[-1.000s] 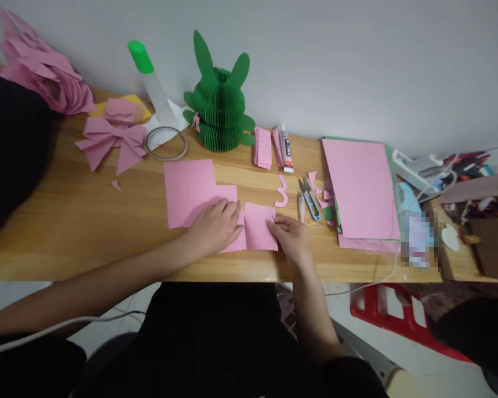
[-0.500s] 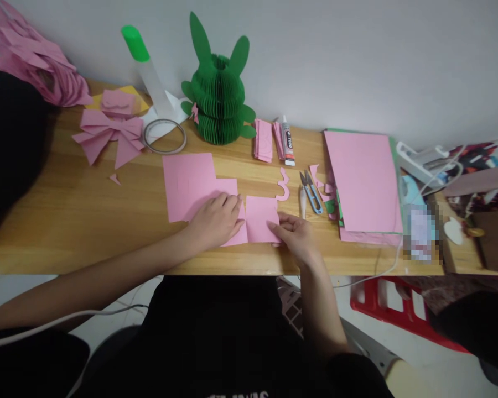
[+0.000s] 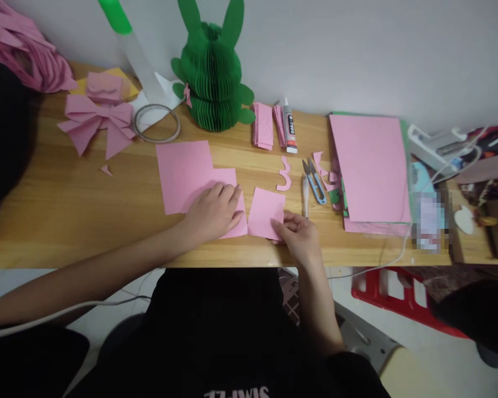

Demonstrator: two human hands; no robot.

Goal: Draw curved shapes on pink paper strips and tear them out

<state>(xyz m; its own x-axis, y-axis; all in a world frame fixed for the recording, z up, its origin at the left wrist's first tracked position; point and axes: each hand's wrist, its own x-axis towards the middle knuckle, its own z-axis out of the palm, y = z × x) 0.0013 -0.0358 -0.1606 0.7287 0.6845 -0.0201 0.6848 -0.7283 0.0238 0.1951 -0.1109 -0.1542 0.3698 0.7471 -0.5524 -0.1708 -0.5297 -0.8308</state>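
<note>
My left hand [image 3: 213, 213] lies with fingers together, pressing down the big pink paper sheet [image 3: 186, 174] on the wooden table [image 3: 87, 210]. My right hand [image 3: 297, 236] pinches the lower right edge of a small pink paper square [image 3: 264, 219], which sits tilted and just apart from the big sheet. A pink cut-out shaped like a 3 [image 3: 284, 174] lies just beyond the square.
Thread snips [image 3: 314, 181] and a pen lie right of the square, then a stack of pink sheets [image 3: 369, 166]. Behind stand a green honeycomb paper rabbit [image 3: 209, 77], a glue tube [image 3: 289, 127], a tape ring [image 3: 156, 122] and pink paper bows [image 3: 95, 119].
The small pink square has come away from the big sheet and turned, its left side lifted by my right hand. The view has tipped downward a little.
</note>
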